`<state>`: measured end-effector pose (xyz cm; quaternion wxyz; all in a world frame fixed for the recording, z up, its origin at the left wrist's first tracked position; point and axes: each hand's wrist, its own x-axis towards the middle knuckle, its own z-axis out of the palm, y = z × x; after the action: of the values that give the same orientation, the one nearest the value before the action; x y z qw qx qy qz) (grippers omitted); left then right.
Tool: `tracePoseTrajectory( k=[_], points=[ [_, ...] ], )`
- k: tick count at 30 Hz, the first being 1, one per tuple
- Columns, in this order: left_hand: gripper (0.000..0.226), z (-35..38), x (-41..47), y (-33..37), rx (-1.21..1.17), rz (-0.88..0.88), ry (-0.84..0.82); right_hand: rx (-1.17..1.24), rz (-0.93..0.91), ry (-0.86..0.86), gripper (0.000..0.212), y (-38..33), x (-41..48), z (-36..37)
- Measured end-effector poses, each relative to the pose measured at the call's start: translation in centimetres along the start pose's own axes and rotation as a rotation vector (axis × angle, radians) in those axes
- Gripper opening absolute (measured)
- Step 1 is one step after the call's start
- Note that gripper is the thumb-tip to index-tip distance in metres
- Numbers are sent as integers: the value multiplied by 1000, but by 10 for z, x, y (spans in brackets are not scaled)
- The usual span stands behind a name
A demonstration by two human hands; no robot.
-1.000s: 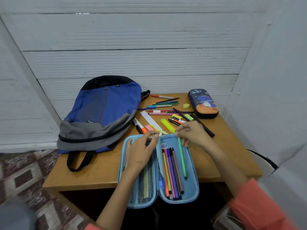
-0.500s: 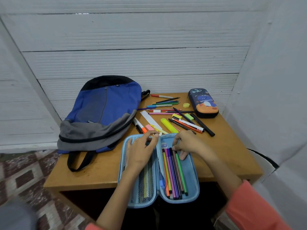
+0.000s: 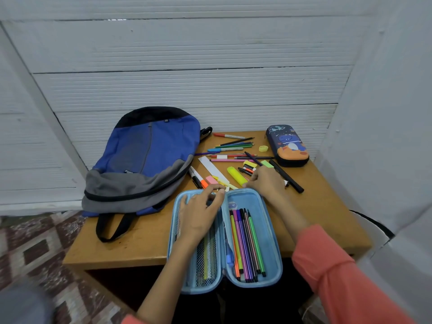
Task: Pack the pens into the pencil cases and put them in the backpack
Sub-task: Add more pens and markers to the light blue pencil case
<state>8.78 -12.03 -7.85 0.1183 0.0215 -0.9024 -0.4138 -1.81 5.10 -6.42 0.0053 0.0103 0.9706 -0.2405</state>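
- light blue pencil case (image 3: pixel 272 232) lies wide open at the front edge of the counter (image 3: pixel 140 242), near end hanging over the edge
- right half holds a row of felt-tip pens (image 3: pixel 245 242) side by side: orange, pink, purple, black, green
- left hand (image 3: pixel 201 213) rests palm-down on the mesh-pocket half, fingers relaxed, tips touching the top rim
- right hand (image 3: pixel 266 183) is just beyond the case's top right corner, on the loose pens (image 3: pixel 231 148). Fingers curled down, a white pen tip pokes out on its right, but can't tell if it's actually gripping
- yellow highlighter (image 3: pixel 236 176) just left of that hand, black marker (image 3: pixel 286 176) just right
- blue/grey backpack (image 3: pixel 145 160) lies flat on the left
- dino pencil case (image 3: pixel 287 146) zipped up, back right corner
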Motion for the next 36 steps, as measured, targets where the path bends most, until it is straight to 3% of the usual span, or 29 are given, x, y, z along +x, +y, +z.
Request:
tracePoseTrajectory(
  k=[4, 7, 9, 13, 17, 21, 30, 36],
  points=[
    [35, 1, 1, -1, -24, -1, -14, -148, 23, -26, 26, -5, 3, -8],
    [31, 1, 1, -3, -31, -9, -11, -95, 6, 36, 25, 5, 5, -12],
    [26, 1, 1, -2, -20, -14, -4, 96, -54, 108, 27, 16, 7, -13],
    [23, 1, 1, 0, -15, -25, -10, 771, -204, 142, 25, 18, 3, -30],
    [17, 1, 1, -1, -19, -21, -7, 959, -223, 49, 25, 8, -9, -55],
    [17, 0, 0, 0, -22, -22, -8, 759, -217, -156, 21, 7, -16, -56],
    [17, 1, 1, -1, -32, -20, 2, 188, -247, -343, 19, 15, -30, -31],
    [24, 1, 1, 0, 8, -23, -4, 110, -277, -444, 15, 15, -42, -31]
  ],
)
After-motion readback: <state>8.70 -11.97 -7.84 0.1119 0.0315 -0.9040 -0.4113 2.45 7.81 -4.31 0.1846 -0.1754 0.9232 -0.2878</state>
